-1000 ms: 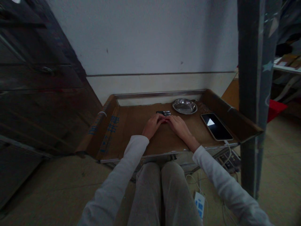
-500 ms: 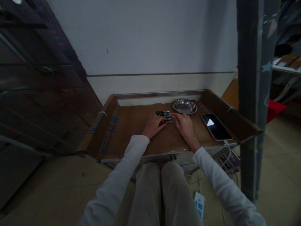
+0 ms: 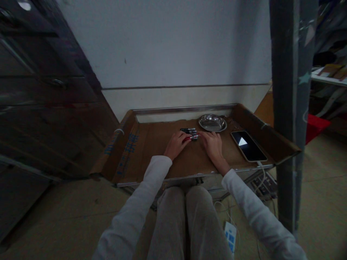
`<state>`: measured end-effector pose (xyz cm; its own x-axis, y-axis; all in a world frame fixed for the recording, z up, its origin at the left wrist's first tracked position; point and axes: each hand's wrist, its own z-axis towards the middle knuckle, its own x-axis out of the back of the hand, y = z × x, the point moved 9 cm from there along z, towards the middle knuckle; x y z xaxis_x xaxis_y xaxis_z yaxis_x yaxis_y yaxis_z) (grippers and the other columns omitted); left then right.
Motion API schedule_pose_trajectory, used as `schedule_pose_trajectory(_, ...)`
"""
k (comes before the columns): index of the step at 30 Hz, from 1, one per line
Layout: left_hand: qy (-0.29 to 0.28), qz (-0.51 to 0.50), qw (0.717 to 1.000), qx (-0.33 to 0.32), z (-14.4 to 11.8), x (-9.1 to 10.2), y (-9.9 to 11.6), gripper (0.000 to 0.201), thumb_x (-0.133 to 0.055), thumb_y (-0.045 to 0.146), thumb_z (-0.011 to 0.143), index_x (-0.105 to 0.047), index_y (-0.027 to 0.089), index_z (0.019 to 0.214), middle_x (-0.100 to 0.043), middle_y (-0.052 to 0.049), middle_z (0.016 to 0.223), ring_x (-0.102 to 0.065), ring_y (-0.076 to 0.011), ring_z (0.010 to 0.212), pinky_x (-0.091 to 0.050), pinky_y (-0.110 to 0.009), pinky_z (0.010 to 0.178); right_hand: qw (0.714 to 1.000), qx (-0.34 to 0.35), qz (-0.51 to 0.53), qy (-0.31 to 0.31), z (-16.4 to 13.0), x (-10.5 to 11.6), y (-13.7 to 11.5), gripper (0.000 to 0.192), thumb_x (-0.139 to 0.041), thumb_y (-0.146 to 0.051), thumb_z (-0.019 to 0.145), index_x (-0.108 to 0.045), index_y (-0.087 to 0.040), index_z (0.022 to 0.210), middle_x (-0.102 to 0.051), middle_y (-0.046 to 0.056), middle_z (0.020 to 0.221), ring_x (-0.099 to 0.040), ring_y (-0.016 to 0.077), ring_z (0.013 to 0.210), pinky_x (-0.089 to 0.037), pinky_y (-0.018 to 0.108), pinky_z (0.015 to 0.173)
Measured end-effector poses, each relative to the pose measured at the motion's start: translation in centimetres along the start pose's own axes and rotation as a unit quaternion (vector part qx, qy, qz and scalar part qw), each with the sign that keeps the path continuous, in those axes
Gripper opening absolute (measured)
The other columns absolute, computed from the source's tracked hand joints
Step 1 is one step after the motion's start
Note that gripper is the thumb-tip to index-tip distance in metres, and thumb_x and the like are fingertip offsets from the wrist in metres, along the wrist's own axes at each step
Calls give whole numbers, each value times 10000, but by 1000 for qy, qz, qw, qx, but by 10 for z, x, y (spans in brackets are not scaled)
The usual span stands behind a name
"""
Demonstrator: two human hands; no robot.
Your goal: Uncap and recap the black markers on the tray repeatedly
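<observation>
Batteries [image 3: 189, 133], small dark cylinders with silvery ends, lie side by side in a short row on the brown cardboard tray lining [image 3: 151, 144], one red-tipped piece at the near end. Left hand [image 3: 176, 144] rests palm down, fingers loosely curled, fingertips touching the row's left end. Right hand [image 3: 213, 143] flat, fingers spread a little, fingertips at the row's right end; neither hand closed on anything, as far as shows. Round shiny metal dish [image 3: 213, 123] just behind the right hand. Flat smartphone [image 3: 248, 145] with lit screen lies right, cable plugged in.
</observation>
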<state>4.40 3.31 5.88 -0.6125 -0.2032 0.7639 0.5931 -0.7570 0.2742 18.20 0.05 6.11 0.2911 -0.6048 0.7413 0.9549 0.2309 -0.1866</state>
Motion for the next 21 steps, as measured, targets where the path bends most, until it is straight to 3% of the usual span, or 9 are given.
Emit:
schedule_pose_trajectory(7, 38, 2, 999, 18, 0, 6, -4, 237, -485, 340, 906, -607, 211, 1064, -597, -40, 995, -548, -175, 972, -405, -318, 877, 1000, -9, 1, 16, 0, 2, 2, 303, -378, -249, 944, -640, -223, 1095, -696, 82, 1004, -546, 243, 887, -315, 350, 730)
schedule_pose_trajectory(14, 29, 0, 999, 15, -1, 5, -2, 239, -480, 341, 909, -602, 223, 1077, -598, -39, 996, -550, -177, 978, -402, -326, 880, 1000, 12, 9, -7, 1, -2, -5, 333, -365, -221, 933, -593, -227, 1176, -653, 82, 1145, -563, 247, 970, -362, 389, 829)
schedule_pose_trajectory(16, 39, -9, 999, 17, -1, 7, -2, 230, -489, 336, 905, -597, 220, 1071, -600, -40, 997, -550, -178, 982, -405, -327, 886, 998, 48, 33, -28, 2, -4, -14, 404, -350, -181, 917, -504, -222, 1288, -583, 86, 1264, -550, 238, 1050, -378, 394, 879)
schedule_pose_trajectory(19, 57, -34, 997, 34, -2, 10, -6, 194, -513, 318, 894, -589, 212, 1037, -606, -39, 999, -556, -172, 967, -418, -322, 881, 983, 132, 101, -74, 0, -9, -33, 592, -351, -151, 874, -237, -219, 1451, -403, 73, 1437, -481, 210, 1198, -398, 376, 945)
schedule_pose_trajectory(21, 65, -46, 996, 46, -1, 12, -8, 177, -520, 310, 891, -581, 207, 1021, -613, -38, 996, -561, -171, 956, -425, -320, 875, 975, 149, 143, -85, 0, -10, -37, 685, -358, -154, 851, -94, -205, 1481, -343, 70, 1472, -441, 199, 1247, -399, 373, 980)
